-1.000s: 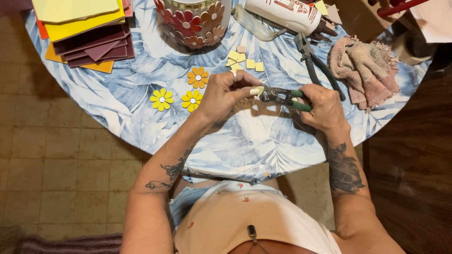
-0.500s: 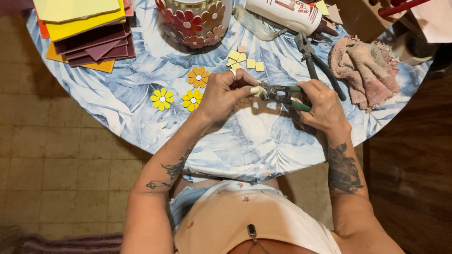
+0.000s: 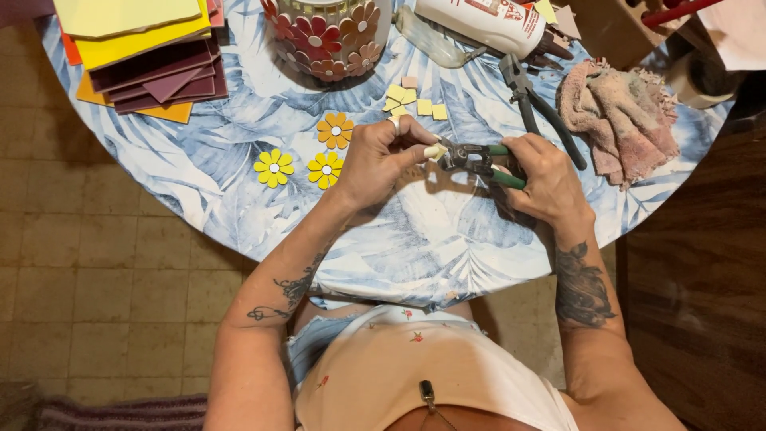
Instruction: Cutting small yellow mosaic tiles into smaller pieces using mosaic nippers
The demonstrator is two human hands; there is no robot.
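We see the green-handled nippers (image 3: 479, 160) lying nearly level over the round leaf-print table (image 3: 239, 191), their long axis running from our right hand (image 3: 546, 179) toward the left, metal head on a small pale tile piece (image 3: 436, 151). Our right hand is wrapped closed around the handles, while our left hand (image 3: 379, 160) pinches the smooth cream chip between thumb and fingertips, just right of the glossy yellow and orange tile flowers (image 3: 325, 169).

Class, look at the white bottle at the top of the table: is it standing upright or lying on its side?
Lying on its side. The white bottle stretches lengthwise across the table, its dark nozzle pointing right.
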